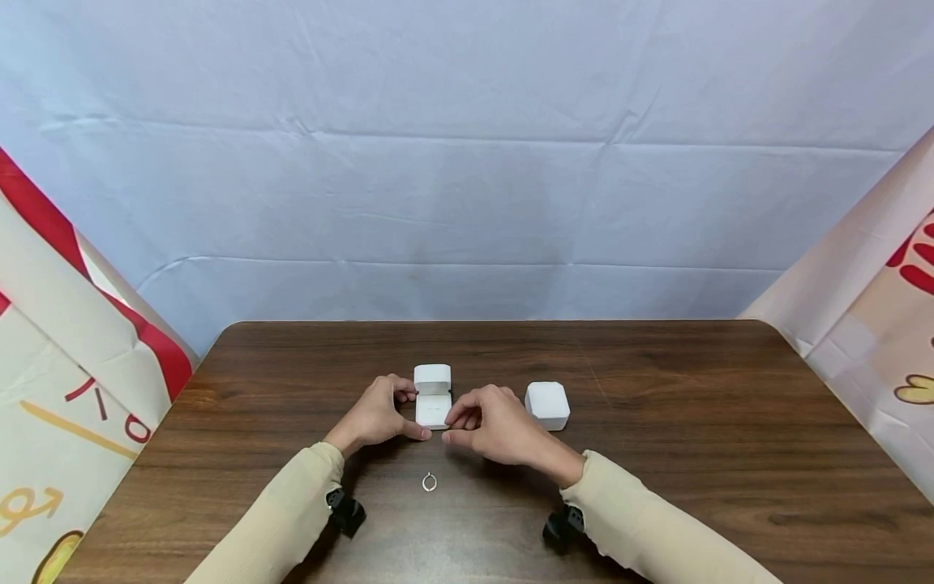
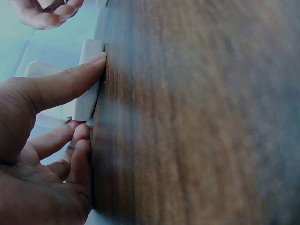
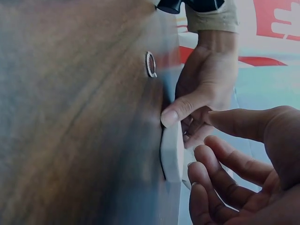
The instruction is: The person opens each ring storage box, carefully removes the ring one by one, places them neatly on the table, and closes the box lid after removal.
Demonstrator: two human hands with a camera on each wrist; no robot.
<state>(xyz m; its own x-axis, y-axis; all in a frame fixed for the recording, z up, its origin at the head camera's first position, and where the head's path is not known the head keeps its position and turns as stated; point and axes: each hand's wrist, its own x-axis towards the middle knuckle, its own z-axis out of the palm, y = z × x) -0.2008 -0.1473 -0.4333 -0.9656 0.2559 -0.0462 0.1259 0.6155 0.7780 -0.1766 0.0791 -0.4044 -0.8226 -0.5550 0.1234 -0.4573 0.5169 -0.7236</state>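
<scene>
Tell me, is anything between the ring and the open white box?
Partly the left hand: its thumb lies at the front of the open white box, on the side facing the ring. No other object visibly stands between them.

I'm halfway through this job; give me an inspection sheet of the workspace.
Surface: brown wooden table.
Job's things: small white open box, lid raised; ring lying on the table, nearer the person.
Clutter: second white box on the right; its use is unclear.
Hands: left hand holds the open box; right hand beside it, fingers bent, contact unclear.
Cables: nothing seen.
Surroundings: pale cloth behind, printed cloth at both sides.
</scene>
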